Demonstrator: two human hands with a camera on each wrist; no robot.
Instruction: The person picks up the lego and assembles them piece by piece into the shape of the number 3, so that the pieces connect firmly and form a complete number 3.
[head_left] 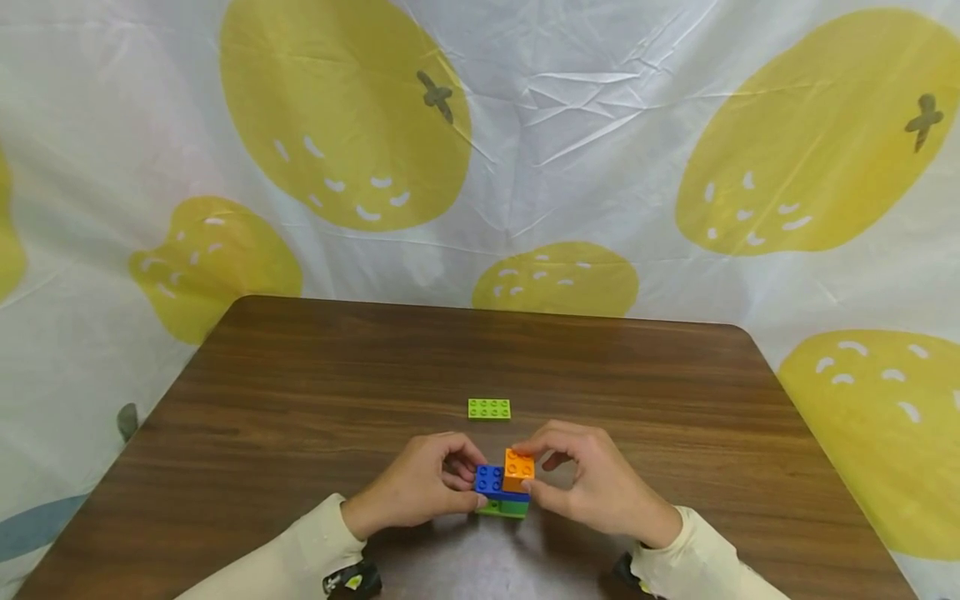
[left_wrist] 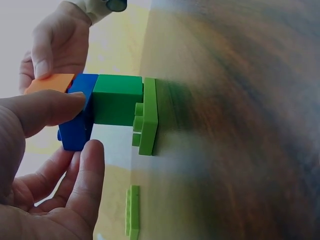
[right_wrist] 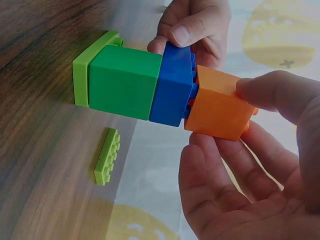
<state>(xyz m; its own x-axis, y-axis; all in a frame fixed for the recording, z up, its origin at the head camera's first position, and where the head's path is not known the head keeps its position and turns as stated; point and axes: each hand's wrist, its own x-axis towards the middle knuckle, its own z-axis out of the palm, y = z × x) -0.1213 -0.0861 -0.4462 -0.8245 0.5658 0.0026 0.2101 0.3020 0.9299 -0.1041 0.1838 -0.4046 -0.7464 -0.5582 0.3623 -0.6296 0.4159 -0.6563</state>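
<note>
A small stack of toy building bricks stands near the table's front. At its bottom is a thin lime-green plate (left_wrist: 150, 117), with a square green brick (right_wrist: 124, 82) on one end. Across that lies a long blue brick (head_left: 489, 477), which overhangs the plate's other end. My left hand (head_left: 423, 483) pinches the blue brick between thumb and fingers. In my right hand (head_left: 600, 487), thumb and fingertips hold a square orange brick (head_left: 519, 472) over the blue brick's right end. The right wrist view shows it slightly tilted, with blue studs visible in the gap beneath.
A second lime-green plate (head_left: 489, 409), studs up, lies on the brown wooden table (head_left: 337, 367) beyond the stack. Behind the table hangs a white cloth (head_left: 517, 167) with a yellow fruit print.
</note>
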